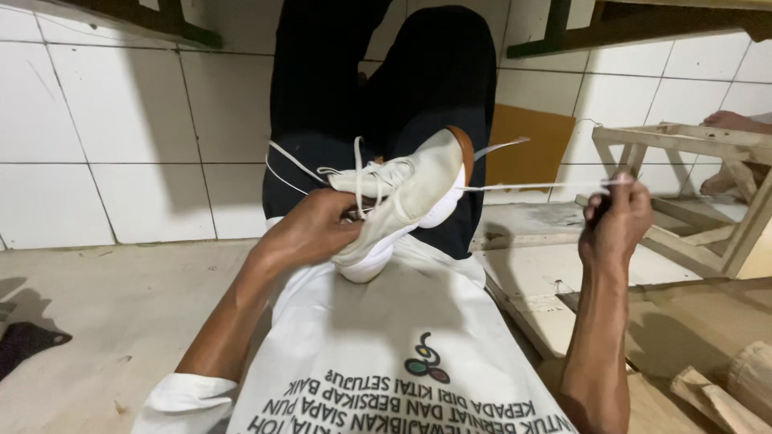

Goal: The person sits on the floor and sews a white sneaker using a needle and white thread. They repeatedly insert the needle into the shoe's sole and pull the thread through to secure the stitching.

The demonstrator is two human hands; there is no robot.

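Note:
A cream-white sneaker (410,197) with a brown heel lining rests on my lap, toe toward me and heel pointing away. My left hand (318,229) grips its side near the lace eyelets. My right hand (615,221) is out to the right, pinching the end of a white shoelace (547,186) that runs taut from the shoe. Other loose lace ends (293,161) stick out to the left and upward. My legs in dark trousers (378,88) stretch away behind the shoe.
White tiled floor lies to the left. A wooden frame (708,185) stands at the right, with another person's foot (732,122) on it. A brown board (532,146) leans behind the shoe. Wood scraps (716,398) lie at the lower right, a dark cloth (24,341) at the far left.

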